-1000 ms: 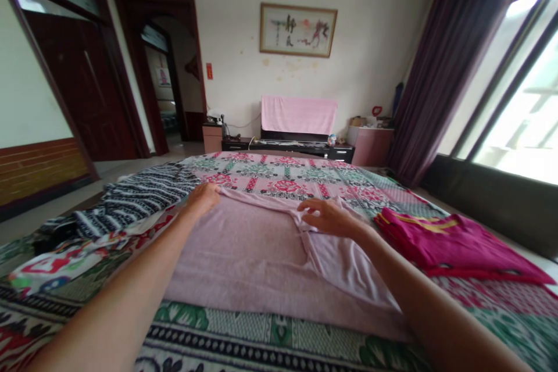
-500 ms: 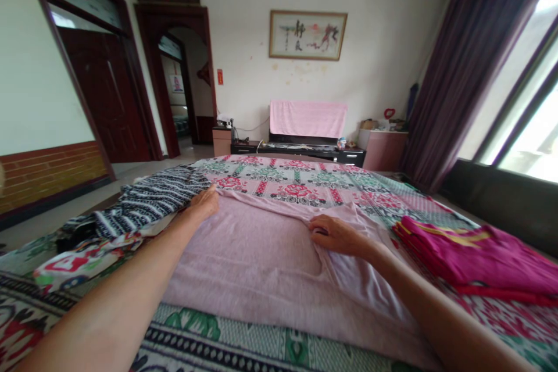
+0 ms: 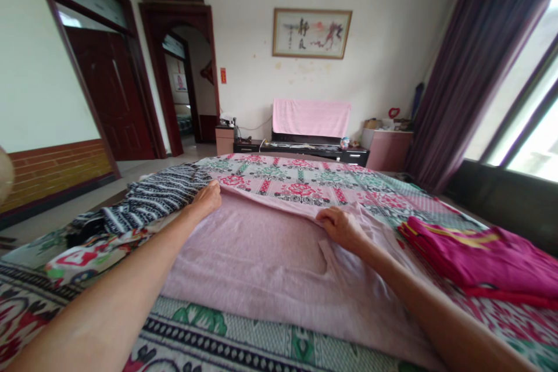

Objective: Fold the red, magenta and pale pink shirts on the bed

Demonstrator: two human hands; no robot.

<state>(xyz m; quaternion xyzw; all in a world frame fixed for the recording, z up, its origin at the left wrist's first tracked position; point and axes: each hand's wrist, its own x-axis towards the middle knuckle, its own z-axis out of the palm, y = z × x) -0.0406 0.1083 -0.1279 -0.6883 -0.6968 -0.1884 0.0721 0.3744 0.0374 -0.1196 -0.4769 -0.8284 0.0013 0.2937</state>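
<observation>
A pale pink shirt (image 3: pixel 257 244) lies spread over the patterned cloth in front of me, a little wrinkled on its right side. At its far left corner my left hand (image 3: pixel 208 197) is closed on the fabric. My right hand (image 3: pixel 342 226) pinches the far edge toward the right, near what looks like the curved neckline. Between the two hands that edge runs fairly straight and is slightly raised. The fingertips of both hands are partly hidden by the fabric and knuckles.
Black-and-white patterned clothing (image 3: pixel 152 195) and a colourful printed garment (image 3: pixel 87 256) lie on the left. A folded magenta garment (image 3: pixel 488 253) is on the right. Beneath everything is a floral cloth (image 3: pixel 300 177). A low black cabinet (image 3: pixel 353 157) stands beyond.
My right hand has closed on the shirt's far edge, its fingers now pinched together. The edge between the hands has become straighter. My left hand keeps its hold.
</observation>
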